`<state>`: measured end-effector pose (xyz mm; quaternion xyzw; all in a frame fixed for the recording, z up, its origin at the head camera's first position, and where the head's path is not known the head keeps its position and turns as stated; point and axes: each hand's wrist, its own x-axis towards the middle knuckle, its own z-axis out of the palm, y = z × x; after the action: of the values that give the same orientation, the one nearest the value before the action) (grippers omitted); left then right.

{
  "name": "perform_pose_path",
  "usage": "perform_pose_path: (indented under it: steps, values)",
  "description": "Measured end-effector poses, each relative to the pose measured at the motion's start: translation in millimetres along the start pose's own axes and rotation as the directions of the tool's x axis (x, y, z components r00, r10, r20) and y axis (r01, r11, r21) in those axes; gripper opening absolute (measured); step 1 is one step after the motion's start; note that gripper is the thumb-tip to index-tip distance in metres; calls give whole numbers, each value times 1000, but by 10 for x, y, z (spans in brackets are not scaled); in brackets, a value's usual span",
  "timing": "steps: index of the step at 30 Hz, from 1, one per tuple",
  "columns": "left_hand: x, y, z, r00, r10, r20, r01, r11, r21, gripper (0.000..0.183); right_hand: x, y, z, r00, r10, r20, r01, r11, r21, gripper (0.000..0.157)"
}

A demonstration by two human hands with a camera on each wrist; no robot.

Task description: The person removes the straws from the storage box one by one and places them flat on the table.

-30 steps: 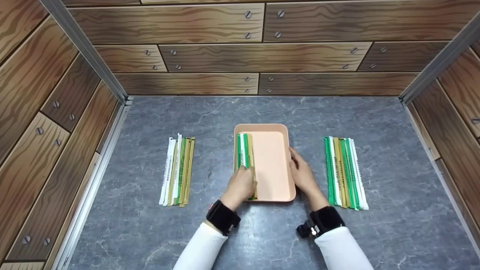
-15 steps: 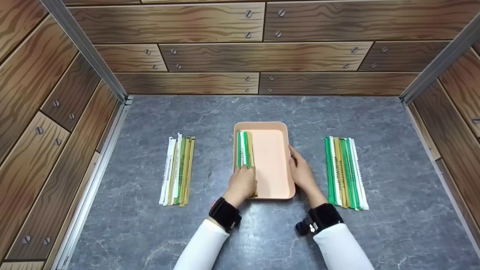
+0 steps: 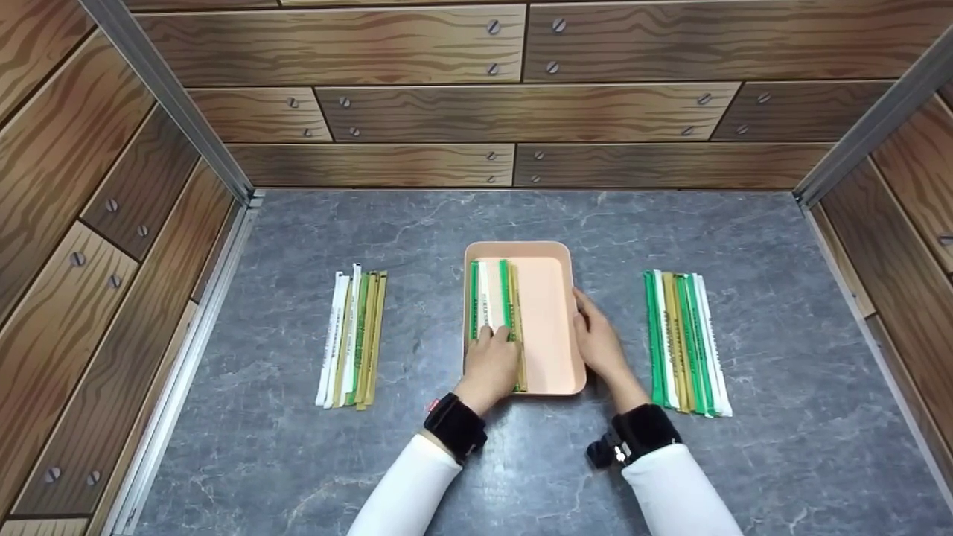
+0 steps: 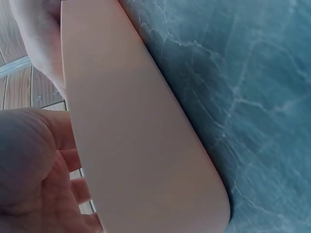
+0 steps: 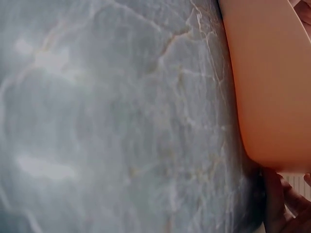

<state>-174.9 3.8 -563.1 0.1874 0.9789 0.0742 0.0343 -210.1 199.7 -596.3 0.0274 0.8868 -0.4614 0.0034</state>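
A peach-coloured rectangular tray (image 3: 547,327) lies on the table, with slim printed stick packets along its left side. In the head view, a white packet (image 3: 485,294) and a green packet (image 3: 474,298) lie near the left wall. Another green packet (image 3: 506,286) and a gold packet (image 3: 518,320) lie farther right, past a bare strip. My left hand (image 3: 491,366) reaches over the near left rim, its fingers on these packets and partly covering them. My right hand (image 3: 601,346) rests against the tray's outer right wall. Both wrist views show mostly the tray's outer wall (image 4: 131,131).
On the grey marbled table (image 3: 298,461), a row of white, green and gold packets (image 3: 354,339) lies left of the tray. A similar row (image 3: 683,342) lies to its right. Wood-patterned walls (image 3: 417,112) enclose the back and sides.
The tray has shifted slightly away from me. My left hand has moved right, and the green and gold packets have slid right, parting from the white one. My right hand stays at the tray's side.
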Motion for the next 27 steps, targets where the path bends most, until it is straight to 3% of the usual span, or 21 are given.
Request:
perform_pose_path:
  steps: [4, 9, 14, 20, 27]
  values:
    - [4, 31, 0, 1000, 16, -1, -16, 1000, 26, 20, -5, -4, 0, 1000, -5, 0, 5, 1000, 4, 48]
    - [28, 48, 7, 1000, 10, 16, -10, 1000, -11, 19, -13, -5, -7, 1000, -16, 7, 16, 1000, 10, 48]
    - [59, 41, 22, 1000, -12, -18, 11, 1000, -24, 15, -14, -9, -17, 1000, -12, 26, 12, 1000, 19, 49]
    - [85, 23, 47, 997, -78, -28, 75, 992, -97, 13, -7, -6, -14, 1000, -10, 22, 10, 1000, 16, 48]
    - [58, -4, 20, 993, -94, -72, 76, 973, -216, 10, -3, 3, -9, 1000, -10, 14, 10, 1000, 6, 48]
